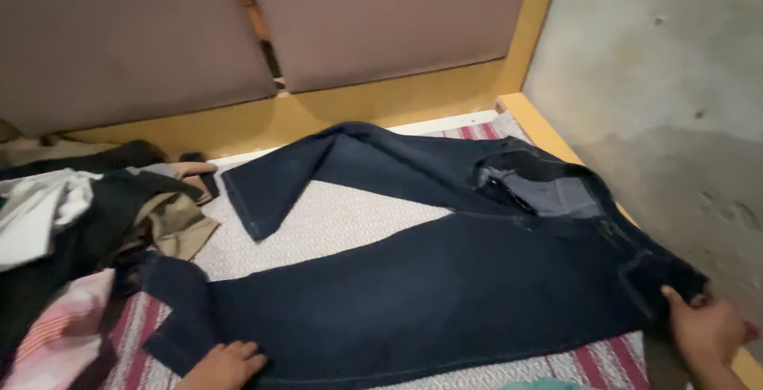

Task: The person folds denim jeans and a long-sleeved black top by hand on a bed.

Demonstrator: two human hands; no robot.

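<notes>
A pair of dark blue jeans lies spread flat on a bed, legs pointing left, waist at the right. My right hand grips the waistband corner at the right edge, thumb on top of the denim. My left hand rests flat on the lower edge of the near leg, close to the hem, fingers together. The far leg angles up toward the headboard, with its hem at the left.
A striped bedsheet covers the mattress. A pile of mixed clothes in white, black, tan and pink sits at the left. Padded headboard panels stand behind, with a yellow wooden frame and a grey wall at the right.
</notes>
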